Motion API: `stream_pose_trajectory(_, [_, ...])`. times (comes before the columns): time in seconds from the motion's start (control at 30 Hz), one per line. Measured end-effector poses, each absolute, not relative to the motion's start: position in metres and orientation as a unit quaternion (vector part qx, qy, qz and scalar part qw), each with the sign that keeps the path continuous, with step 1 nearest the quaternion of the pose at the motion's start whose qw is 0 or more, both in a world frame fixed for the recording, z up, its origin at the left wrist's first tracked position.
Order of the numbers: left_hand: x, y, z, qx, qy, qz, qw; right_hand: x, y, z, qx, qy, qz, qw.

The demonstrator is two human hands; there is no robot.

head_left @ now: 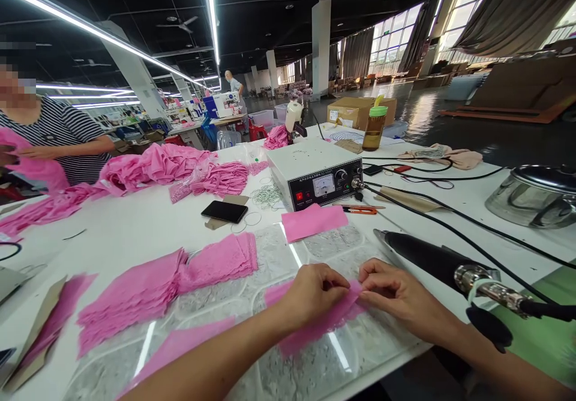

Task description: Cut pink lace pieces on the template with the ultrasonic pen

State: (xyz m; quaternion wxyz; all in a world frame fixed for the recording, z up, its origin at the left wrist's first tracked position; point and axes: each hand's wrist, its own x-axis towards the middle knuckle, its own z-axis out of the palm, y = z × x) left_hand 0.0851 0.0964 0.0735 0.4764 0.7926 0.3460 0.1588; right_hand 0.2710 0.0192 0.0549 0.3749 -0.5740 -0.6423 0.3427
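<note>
My left hand [317, 293] pinches the edge of a thin pink fabric piece [301, 338] that lies over the clear table cover. Close by on the right, my right hand [391, 293] has its thumb and fingers together at the same piece's right corner. Beyond them, a folded pink fabric strip [314, 222] rests in front of the control box. To the left sits a stack of pink fabric pieces [135, 287], gathered in the middle. A further pink piece [189, 344] is partly hidden under my left forearm. The black handheld tool [418, 254] lies right of my right hand.
A white control box [315, 176] with a dial stands at the back, its black cable [432, 215] running right. Nearby are orange-handled snips [362, 209], a phone [225, 211], a bottle [375, 128] and a glass pot [533, 197]. A person in stripes [67, 137] handles pink fabric at left.
</note>
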Motion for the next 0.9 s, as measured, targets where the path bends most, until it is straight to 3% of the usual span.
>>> stream_pose_trajectory(0.6, [0.089, 0.094, 0.067, 0.753, 0.364, 0.182, 0.517, 0.268, 0.016, 0.055, -0.594, -0.657, 0.308, 0.347])
stream_pose_trajectory(0.9, [0.055, 0.101, 0.096, 0.67, 0.43, 0.231, 0.558, 0.27, -0.002, 0.053, -0.633, -0.698, 0.168, 0.29])
